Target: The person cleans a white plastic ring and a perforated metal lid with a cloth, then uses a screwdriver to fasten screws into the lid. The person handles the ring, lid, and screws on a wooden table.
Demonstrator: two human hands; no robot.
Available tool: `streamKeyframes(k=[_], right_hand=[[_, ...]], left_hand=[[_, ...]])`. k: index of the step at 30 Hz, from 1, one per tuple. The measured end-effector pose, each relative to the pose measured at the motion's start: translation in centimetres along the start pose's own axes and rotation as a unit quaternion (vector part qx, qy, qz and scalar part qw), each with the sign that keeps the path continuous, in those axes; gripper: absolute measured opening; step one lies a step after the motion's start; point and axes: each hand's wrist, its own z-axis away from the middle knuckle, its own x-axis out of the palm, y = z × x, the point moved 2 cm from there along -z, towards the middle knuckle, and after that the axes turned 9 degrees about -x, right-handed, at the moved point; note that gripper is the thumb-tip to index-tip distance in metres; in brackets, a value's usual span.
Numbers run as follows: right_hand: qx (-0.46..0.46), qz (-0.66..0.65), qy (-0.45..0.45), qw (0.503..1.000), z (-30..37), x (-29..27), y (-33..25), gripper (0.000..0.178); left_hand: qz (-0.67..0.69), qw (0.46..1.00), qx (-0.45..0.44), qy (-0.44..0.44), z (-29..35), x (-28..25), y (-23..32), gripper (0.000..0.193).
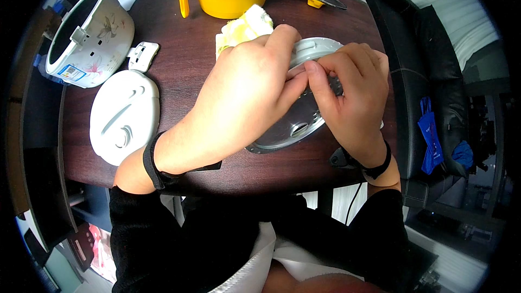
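Here the left hand (247, 84) and the right hand (355, 95) both hold a round metal inner lid plate (287, 130), which lies tilted over the near right part of the dark wooden table (184, 65). The fingers of both hands are closed on a grey ring (317, 49) along the far rim of the plate, thumb against forefinger. The plate looks thin, stiff and light, with a smooth and probably slippery face, so the rim is the safest place to grip it. The ring seems softer, maybe rubber, but the view is too poor to be sure. The hands hide most of the plate and where ring and plate meet. A yellow-white cloth (244, 30) lies just behind the left hand, partly covered.
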Motion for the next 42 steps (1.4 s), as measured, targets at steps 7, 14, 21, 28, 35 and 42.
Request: streamKeyframes(k=[7, 14, 21, 28, 35, 42], right_hand=[[0.034, -0.042, -0.001, 0.999, 0.0, 0.1, -0.1, 0.017], [0.04, -0.057, -0.009, 0.998, -0.1, -0.1, 0.3, 0.02], [0.041, -0.106, -0.008, 0.993, -0.3, -0.3, 0.9, 0.018], [0.219, -0.177, -0.111, 0.953, 1.4, -1.1, 10.6, 0.017], [0.397, -0.156, -0.382, 0.82, 8.1, 4.8, 20.3, 0.028], [0.458, -0.156, -0.464, 0.742, 11.1, 6.7, 21.6, 0.022]], left_hand=[[0.001, 1.0, -0.014, 0.002, 0.0, 0.1, 0.1, 0.03], [0.02, 0.999, -0.02, -0.016, -0.2, 0.2, 0.1, 0.029], [0.012, 1.0, 0.002, -0.005, -0.2, 0.2, -0.3, 0.032], [-0.062, 0.996, -0.044, -0.049, -1.6, -0.2, -3.0, 0.036], [-0.095, 0.969, -0.146, -0.175, -3.1, 0.7, -8.1, 0.045], [-0.166, 0.935, -0.173, -0.262, -2.8, 1.4, -9.1, 0.039]])
